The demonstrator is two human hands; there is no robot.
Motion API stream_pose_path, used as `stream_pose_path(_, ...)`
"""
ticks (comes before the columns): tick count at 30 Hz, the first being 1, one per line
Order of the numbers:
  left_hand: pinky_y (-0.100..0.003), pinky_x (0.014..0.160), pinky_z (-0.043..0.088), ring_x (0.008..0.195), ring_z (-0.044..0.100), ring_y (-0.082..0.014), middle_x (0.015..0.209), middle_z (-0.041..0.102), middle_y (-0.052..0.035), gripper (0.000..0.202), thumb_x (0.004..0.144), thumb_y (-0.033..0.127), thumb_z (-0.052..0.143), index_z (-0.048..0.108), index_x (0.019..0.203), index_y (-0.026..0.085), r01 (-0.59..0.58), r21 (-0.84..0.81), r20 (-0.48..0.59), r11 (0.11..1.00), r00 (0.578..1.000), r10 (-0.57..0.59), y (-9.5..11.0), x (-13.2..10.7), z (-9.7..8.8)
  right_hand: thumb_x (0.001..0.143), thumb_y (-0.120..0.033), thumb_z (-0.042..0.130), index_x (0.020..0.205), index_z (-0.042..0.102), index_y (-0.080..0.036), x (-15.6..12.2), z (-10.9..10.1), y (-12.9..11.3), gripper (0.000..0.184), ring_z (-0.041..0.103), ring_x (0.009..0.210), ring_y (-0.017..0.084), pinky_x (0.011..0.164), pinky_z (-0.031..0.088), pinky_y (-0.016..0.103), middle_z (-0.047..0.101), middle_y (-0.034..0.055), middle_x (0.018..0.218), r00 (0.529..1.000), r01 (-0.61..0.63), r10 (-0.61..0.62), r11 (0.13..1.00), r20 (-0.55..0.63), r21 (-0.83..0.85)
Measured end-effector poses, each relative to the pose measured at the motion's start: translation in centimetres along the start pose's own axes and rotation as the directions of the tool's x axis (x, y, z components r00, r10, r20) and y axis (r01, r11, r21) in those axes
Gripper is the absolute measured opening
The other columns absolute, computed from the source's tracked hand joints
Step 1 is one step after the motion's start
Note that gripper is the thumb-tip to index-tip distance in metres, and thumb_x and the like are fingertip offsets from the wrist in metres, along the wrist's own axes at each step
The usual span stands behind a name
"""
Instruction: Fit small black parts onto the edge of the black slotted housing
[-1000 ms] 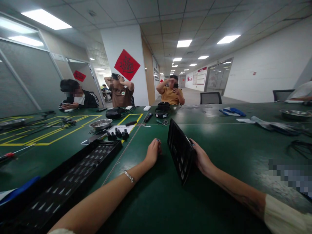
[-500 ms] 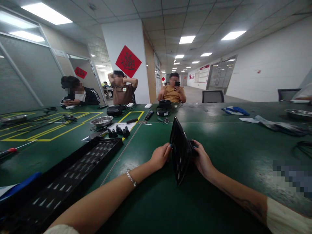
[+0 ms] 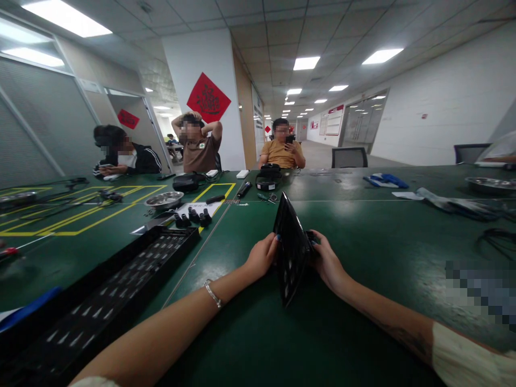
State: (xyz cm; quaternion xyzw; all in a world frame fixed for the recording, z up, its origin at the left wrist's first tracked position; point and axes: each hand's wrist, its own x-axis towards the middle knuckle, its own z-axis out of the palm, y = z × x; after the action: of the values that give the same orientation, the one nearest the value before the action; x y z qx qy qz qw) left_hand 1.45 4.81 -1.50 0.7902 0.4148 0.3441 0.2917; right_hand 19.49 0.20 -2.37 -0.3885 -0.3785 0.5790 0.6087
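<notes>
A thin, glossy black panel (image 3: pixel 292 258) stands tilted on edge above the green table, its shiny face turned partly to the left. My left hand (image 3: pixel 262 256) pinches its left side, thumb on the near face. From the other side my right hand (image 3: pixel 328 263) grips a small dark part (image 3: pixel 311 237) at the panel's back; its exact shape is hidden. To the left lies a long black tray (image 3: pixel 121 293) with rows of small pale pointed pieces in it.
On the green table (image 3: pixel 226 333) are several black cylindrical parts (image 3: pixel 193 216), a metal bowl (image 3: pixel 164 200), a black headset-like thing (image 3: pixel 267 180), and blue-and-white gloves (image 3: pixel 385 180). A second metal bowl (image 3: pixel 491 185) lies far right. Three people sit across the table.
The whole view has shifted slightly, so things appear a little further left. Both hands keep their hold on the panel, which has turned slightly. A person opposite has moved their hands.
</notes>
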Motion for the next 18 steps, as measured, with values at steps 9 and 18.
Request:
stream_pose_path(9,-0.024,0.060,0.040,0.063,0.052,-0.0153,0.067,0.055,-0.0011,0.037,0.088,0.042,0.027,0.051,0.074,0.018,-0.032,0.111,0.033,0.993,0.999,0.028,0.4,-0.2,-0.3,0.077,-0.043,0.052,0.125,0.029,-0.028,-0.2,-0.2,0.4,0.054,0.060,0.063,0.018,0.053,0.044,0.029,0.062,0.0019,0.088,0.998,0.050,-0.046,0.997,0.051,-0.067)
stream_pose_path(18,-0.022,0.044,0.033,0.044,0.044,-0.0116,0.050,0.043,0.0024,0.054,0.084,0.062,0.022,0.045,0.064,0.017,0.118,-0.147,0.117,0.982,0.988,-0.101,-1.4,0.5,0.2,0.077,-0.051,0.049,0.129,0.029,-0.026,-0.2,-0.3,0.6,0.061,0.058,0.060,0.017,0.052,0.043,0.028,0.063,0.0027,0.086,0.997,0.056,-0.047,0.989,0.064,-0.134)
